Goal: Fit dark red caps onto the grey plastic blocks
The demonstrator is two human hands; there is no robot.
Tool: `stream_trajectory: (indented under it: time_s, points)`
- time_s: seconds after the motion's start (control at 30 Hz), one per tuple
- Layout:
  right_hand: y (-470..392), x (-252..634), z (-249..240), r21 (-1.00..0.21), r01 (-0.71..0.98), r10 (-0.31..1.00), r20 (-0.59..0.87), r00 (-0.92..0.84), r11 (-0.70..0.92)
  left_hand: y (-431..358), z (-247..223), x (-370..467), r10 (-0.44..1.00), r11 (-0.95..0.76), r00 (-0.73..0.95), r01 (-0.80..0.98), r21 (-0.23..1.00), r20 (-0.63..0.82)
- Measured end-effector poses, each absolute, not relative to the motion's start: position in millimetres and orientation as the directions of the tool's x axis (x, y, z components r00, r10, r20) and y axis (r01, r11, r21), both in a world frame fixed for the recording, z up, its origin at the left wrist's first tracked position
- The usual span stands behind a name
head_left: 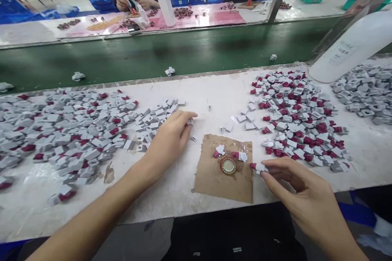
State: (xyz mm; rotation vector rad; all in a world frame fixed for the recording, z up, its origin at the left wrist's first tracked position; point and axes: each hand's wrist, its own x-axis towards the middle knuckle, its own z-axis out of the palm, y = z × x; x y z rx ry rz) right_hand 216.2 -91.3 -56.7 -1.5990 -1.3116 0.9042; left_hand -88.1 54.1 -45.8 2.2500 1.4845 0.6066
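Note:
My right hand (294, 179) pinches a grey and dark red plastic piece (259, 167) between thumb and fingertips, at the right edge of a brown cardboard square (208, 179). My left hand (174, 130) is bent over the table beside a small heap of grey pieces (156, 116), its thumb and index finger close round a small grey piece (190, 122). On the cardboard lie a bottle cap (228, 165) with its hollow side up and two grey and dark red pieces (219, 151), (240, 155) near wet spots.
Large heaps of pieces cover the left (76, 130) and right (300, 114) of the table. A big white bottle (349, 49) leans in at the right. Beyond a green conveyor belt (122, 59), people work at another table with a white bottle (165, 4).

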Motion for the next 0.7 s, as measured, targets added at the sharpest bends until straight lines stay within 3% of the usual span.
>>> stream_trajectory:
  time_s: [0.13,0.23,0.33,0.43,0.57,0.7]
  points:
    - [-85,210,-51,-0.974,0.115,0.975,-0.176,0.138,-0.193,50,-33,-85,0.954,-0.292,0.280,0.763,0.577,0.112]
    - [-80,199,-50,-0.987,0.037,0.979,-0.147,0.142,-0.154,42,-23,-83,0.949,-0.313,0.256,0.727,0.612,0.182]
    - [-80,188,-50,-0.985,0.119,0.975,-0.098,0.200,-0.123,32,-16,-79,0.953,-0.300,0.221,0.586,0.753,0.207]
    - [-82,183,-50,-0.977,0.201,0.979,-0.035,0.200,-0.076,23,-16,-75,0.980,-0.148,0.181,0.402,0.904,0.080]
    - [-84,180,-50,-0.965,0.260,0.987,0.026,0.160,-0.017,18,-22,-71,0.986,0.029,0.148,0.278,0.960,-0.073]
    - [-82,178,-47,-0.953,0.304,0.989,0.051,0.135,0.007,16,-24,-66,0.967,0.094,0.210,0.241,0.966,-0.147]
